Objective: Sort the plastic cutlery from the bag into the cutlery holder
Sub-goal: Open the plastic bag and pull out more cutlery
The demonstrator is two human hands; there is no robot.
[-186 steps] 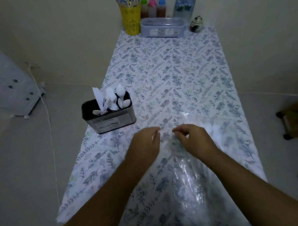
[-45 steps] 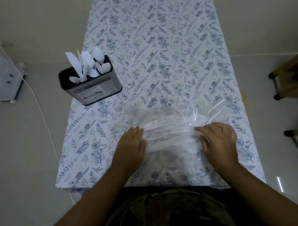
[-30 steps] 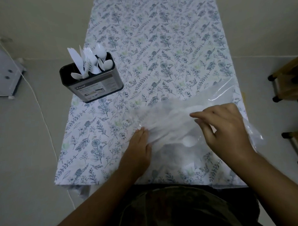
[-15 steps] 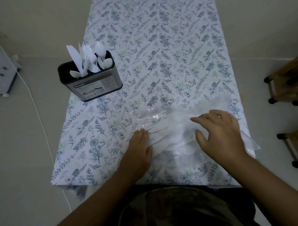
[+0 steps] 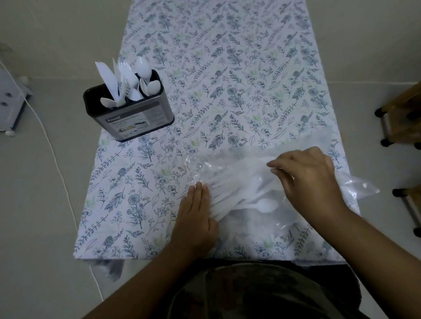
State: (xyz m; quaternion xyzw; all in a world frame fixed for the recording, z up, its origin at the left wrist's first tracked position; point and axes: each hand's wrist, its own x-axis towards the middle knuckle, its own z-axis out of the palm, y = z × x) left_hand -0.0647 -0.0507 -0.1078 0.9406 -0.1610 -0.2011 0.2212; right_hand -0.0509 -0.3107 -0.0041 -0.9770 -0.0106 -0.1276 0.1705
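Observation:
A clear plastic bag (image 5: 238,162) lies crosswise on the near part of the table, with several white plastic spoons and forks (image 5: 266,205) inside. My left hand (image 5: 195,219) lies flat on the bag's left end and pins it to the cloth. My right hand (image 5: 310,179) is at the bag's right, open end, fingers curled down onto the cutlery handles; whether it grips a piece is unclear. The dark metal cutlery holder (image 5: 136,119) stands at the table's left edge, with white knives, forks and spoons upright in it.
The table wears a floral cloth (image 5: 225,75). Wooden furniture on castors (image 5: 408,119) stands on the floor to the right. A white appliance (image 5: 2,102) and its cable (image 5: 59,169) lie on the floor to the left.
My right hand lifted the bag's open end, then came down onto the cutlery inside. My left hand has stayed on the bag's left end. The holder has not moved.

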